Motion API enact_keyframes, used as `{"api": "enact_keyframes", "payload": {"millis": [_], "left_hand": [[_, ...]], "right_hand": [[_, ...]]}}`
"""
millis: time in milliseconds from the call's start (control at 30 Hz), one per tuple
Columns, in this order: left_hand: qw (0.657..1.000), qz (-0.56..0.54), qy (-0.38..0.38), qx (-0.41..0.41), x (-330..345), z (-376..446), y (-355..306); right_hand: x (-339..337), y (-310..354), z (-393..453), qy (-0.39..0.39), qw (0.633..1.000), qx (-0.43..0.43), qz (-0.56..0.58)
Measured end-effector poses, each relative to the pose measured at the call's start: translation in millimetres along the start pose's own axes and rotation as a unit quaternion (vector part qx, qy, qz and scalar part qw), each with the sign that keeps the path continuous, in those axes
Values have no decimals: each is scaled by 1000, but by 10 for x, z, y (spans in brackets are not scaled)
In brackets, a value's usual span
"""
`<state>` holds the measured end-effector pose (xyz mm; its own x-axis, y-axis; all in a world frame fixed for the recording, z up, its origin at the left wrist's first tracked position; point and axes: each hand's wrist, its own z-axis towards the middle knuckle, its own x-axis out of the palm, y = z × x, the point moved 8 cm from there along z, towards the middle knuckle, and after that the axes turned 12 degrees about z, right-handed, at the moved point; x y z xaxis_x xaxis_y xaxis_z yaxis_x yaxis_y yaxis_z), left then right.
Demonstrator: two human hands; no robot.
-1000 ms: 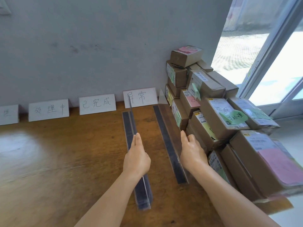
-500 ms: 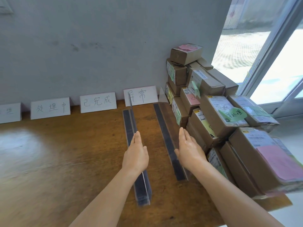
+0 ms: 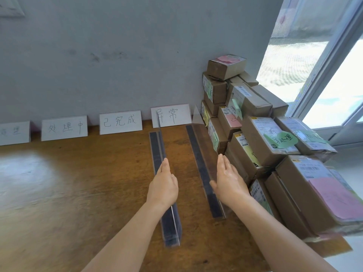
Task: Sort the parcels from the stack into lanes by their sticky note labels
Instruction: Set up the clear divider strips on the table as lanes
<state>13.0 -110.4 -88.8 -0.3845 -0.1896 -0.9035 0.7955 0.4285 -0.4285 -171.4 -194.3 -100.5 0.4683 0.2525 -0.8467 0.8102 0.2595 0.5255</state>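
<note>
A stack of brown cardboard parcels fills the right end of the wooden table, with pink, green and yellow sticky notes on them. Two clear lane dividers with dark bases run away from me: the left divider and the right divider. My left hand is flat and upright against the left divider. My right hand is flat, fingers straight, against the right divider next to the parcels. Neither hand holds anything.
White lane signs with handwritten characters lean on the grey wall: one behind the divided lane, another and a third to its left. A window lies beyond the parcels at right.
My right hand has opened out flat and shifted slightly left along the right divider. The left hand stays on its divider.
</note>
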Motion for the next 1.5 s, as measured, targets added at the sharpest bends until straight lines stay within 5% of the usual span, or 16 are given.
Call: {"api": "enact_keyframes", "payload": {"millis": [267,767,1133,1500], "left_hand": [[998,-46,26,-17,51,-4,96],[991,-113,65,12,43,-39,280],[999,-26,-25,9,-255,2,321],[994,-57,-74,-49,-482,-135,740]], "right_hand": [[-73,387,-134,-56,995,-83,0],[484,970,-304,89,985,-123,83],[516,1141,-326,118,986,-95,73],[604,1309,-340,83,994,-69,20]]}}
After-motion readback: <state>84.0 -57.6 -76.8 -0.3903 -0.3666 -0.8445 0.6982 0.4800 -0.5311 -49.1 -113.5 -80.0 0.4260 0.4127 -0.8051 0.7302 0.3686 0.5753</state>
